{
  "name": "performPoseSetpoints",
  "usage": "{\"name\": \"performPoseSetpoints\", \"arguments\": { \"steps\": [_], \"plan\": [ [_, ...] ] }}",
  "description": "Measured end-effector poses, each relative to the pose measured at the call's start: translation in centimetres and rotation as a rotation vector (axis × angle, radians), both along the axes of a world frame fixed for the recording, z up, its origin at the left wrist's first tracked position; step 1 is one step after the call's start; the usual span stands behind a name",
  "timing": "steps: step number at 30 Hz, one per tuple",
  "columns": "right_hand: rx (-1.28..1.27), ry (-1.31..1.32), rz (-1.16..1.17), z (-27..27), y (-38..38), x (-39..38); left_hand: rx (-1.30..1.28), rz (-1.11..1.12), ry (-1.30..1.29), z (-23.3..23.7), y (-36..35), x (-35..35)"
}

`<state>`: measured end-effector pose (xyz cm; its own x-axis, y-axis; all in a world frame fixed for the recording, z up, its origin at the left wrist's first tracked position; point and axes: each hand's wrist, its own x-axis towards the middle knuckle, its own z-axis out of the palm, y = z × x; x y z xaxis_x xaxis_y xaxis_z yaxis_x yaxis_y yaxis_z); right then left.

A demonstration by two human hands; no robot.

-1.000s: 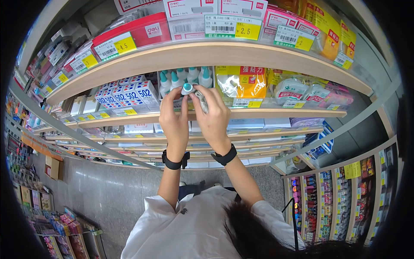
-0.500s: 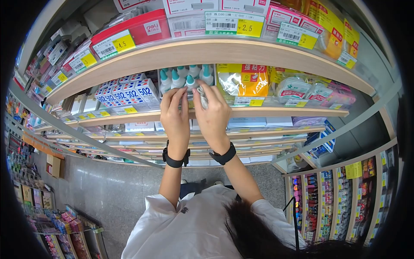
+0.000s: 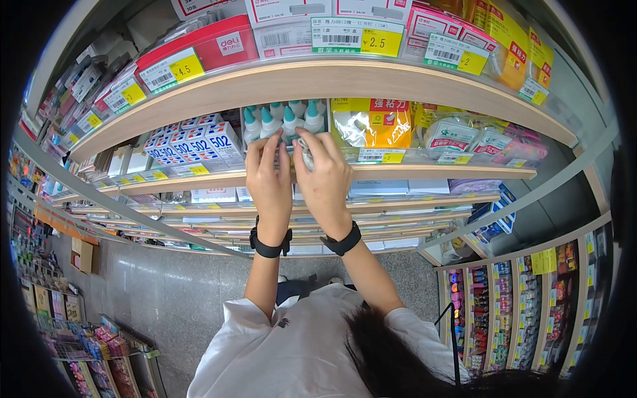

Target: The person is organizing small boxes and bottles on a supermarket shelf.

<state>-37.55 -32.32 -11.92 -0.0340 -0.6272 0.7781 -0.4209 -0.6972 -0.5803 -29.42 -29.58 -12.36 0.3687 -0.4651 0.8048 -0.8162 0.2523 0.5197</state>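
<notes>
Several white squeeze bottles with teal pointed caps [image 3: 290, 121] stand upright in a box on the middle shelf. Just in front of them is my left hand [image 3: 268, 174], fingers bent and tips pinched together near the bottles' lower parts; what they hold, if anything, is hidden. My right hand [image 3: 325, 174] is closed around a crumpled whitish cloth [image 3: 306, 156], which shows between thumb and fingers. Both hands are close together, with the fingertips of each facing the other at the front of the box. A black band circles each wrist.
Boxes marked 502 [image 3: 192, 144] stand left of the bottles. Yellow packets [image 3: 373, 126] and clear-wrapped round items [image 3: 454, 138] lie to the right. The upper shelf edge [image 3: 318, 78] runs close above the hands. A curved grey rail [image 3: 166, 217] crosses at lower left.
The teal-capped bottle that stood forward between my fingertips is now back in line with the others. Both hands have drawn slightly down and away from the caps.
</notes>
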Motion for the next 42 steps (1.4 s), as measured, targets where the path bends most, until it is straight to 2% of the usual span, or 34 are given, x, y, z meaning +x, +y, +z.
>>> {"name": "performPoseSetpoints", "arguments": {
  "steps": [10, 27, 29, 31, 33, 35, 37, 38, 41, 42],
  "plan": [
    [-0.021, -0.001, 0.008, -0.1, -0.1, 0.0, 0.031, 0.053, -0.037, -0.4, -0.4, -0.3],
    [-0.011, -0.057, 0.085, -0.1, 0.0, -0.2, 0.034, -0.012, -0.021, 0.3, 1.3, 0.0],
    [0.133, -0.094, 0.179, 1.0, 0.5, -0.4, 0.026, 0.005, 0.003, 0.6, 2.0, 0.4],
    [0.113, -0.110, 0.216, 1.8, 0.5, 0.0, 0.005, 0.072, -0.152, 0.9, 2.4, 1.3],
    [0.048, -0.162, 0.238, 2.8, 0.6, 0.6, 0.004, 0.077, -0.149, 1.7, 2.5, 1.7],
    [0.001, -0.155, 0.233, 3.4, 0.7, 0.9, 0.007, 0.171, -0.266, 2.6, 2.4, 2.0],
    [0.358, 0.026, 0.241, 5.9, 2.0, 0.4, 0.030, 0.184, -0.264, 2.8, 2.1, 2.1],
    [0.261, -0.015, 0.244, 5.3, 1.5, 0.9, 0.041, 0.195, -0.282, 2.7, 1.8, 2.1],
    [0.333, 0.112, 0.198, 6.5, 1.7, 1.1, 0.075, 0.166, -0.269, 2.7, 1.8, 2.1],
    [0.284, 0.101, 0.220, 6.4, 1.3, 1.4, 0.102, 0.186, -0.254, 2.2, 1.7, 2.1]
  ]
}}
